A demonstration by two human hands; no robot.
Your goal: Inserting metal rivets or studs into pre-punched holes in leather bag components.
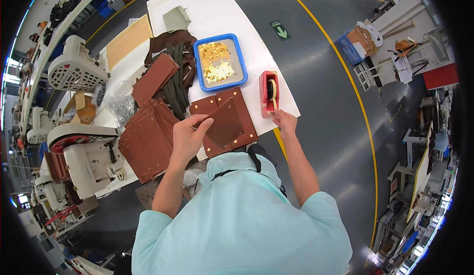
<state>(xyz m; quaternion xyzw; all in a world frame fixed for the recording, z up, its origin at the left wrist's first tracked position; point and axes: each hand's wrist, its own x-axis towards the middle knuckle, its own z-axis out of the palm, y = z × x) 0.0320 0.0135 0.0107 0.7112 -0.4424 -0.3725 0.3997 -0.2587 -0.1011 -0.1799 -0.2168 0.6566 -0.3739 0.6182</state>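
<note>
My left hand [186,139] pinches the edge of a dark brown leather piece [224,122], held above a larger reddish-brown leather panel [239,101]. Small pale squares sit near that panel's corners. At the front end of a red tape dispenser [263,90], the fingers of my right hand [286,123] are pressed together at the tape's end. The dispenser carries a roll of pale tape [275,88]. Beyond the panel stands a blue-rimmed tray [197,67] with many small gold-coloured pieces [217,58] in it.
Stacked brown leather pieces [148,139] and dark strips [177,80] lie left of the panel. A grey-green piece [176,19] rests farther up the white table [227,3]. White machines [76,67] stand at left. The table's right edge borders a grey floor [316,82] with yellow lines.
</note>
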